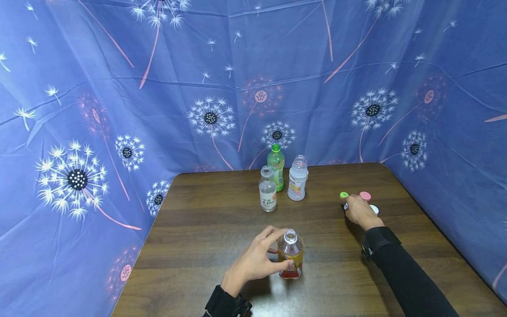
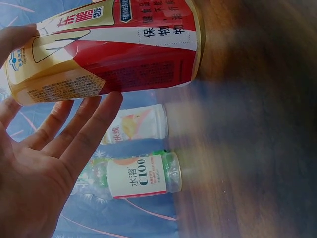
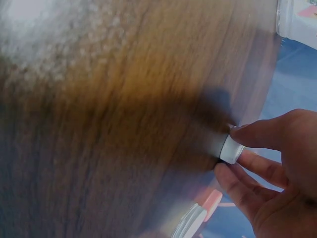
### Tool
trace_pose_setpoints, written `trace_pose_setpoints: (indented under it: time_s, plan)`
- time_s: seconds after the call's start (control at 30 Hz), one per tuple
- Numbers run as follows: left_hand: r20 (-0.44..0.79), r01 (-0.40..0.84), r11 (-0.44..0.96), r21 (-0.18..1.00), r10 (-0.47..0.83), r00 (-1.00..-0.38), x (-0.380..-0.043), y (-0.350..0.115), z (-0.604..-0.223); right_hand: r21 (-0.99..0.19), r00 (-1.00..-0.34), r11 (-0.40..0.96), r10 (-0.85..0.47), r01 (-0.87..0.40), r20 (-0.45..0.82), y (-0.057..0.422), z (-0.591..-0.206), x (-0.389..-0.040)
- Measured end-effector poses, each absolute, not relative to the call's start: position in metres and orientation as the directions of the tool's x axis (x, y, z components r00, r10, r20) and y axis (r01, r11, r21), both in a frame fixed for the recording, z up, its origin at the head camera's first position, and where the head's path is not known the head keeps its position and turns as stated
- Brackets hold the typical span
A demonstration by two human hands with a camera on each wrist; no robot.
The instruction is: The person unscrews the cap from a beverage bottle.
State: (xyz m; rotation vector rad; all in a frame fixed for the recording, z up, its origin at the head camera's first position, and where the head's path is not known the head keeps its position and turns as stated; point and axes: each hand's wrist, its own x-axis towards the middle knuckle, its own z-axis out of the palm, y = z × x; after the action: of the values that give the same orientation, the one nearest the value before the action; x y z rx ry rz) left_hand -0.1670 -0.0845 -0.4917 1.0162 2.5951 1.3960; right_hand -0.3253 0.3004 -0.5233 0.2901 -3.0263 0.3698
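Observation:
My left hand [image 1: 257, 257] grips an uncapped drink bottle [image 1: 291, 253] standing on the table, thumb at the front and fingers behind. In the left wrist view the bottle's red and gold label [image 2: 133, 54] faces the camera. Over on the right, my right hand [image 1: 359, 212] pinches a small white bottle cap [image 3: 232, 150] between thumb and fingers, close over the tabletop. Around that hand lie a green cap [image 1: 343, 194], a pink cap [image 1: 365, 196] and another white cap [image 1: 374, 209].
Three uncapped bottles stand at the back of the wooden table [image 1: 198, 237]: a clear one [image 1: 268, 193], a green one [image 1: 276, 167] and a white one [image 1: 298, 180]. A blue dandelion-print cloth [image 1: 317, 88] hangs behind the table and along its sides.

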Motion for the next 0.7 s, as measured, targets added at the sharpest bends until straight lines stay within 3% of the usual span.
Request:
trace_pose_setpoints:
  time_s: [0.4,0.7]
  plan:
    - [0.253,0.521,0.393,0.758,0.558,-0.79,-0.167,-0.085,-0.492,-0.223,-0.954,0.936,-0.231,-0.272,0.192,0.296,-0.507,-0.316]
    - [0.258,0.524,0.39,0.757,0.559,-0.788,-0.166,-0.085,-0.492,-0.181,-0.926,0.923,-0.294,-0.34,0.236,0.282,-0.469,-0.294]
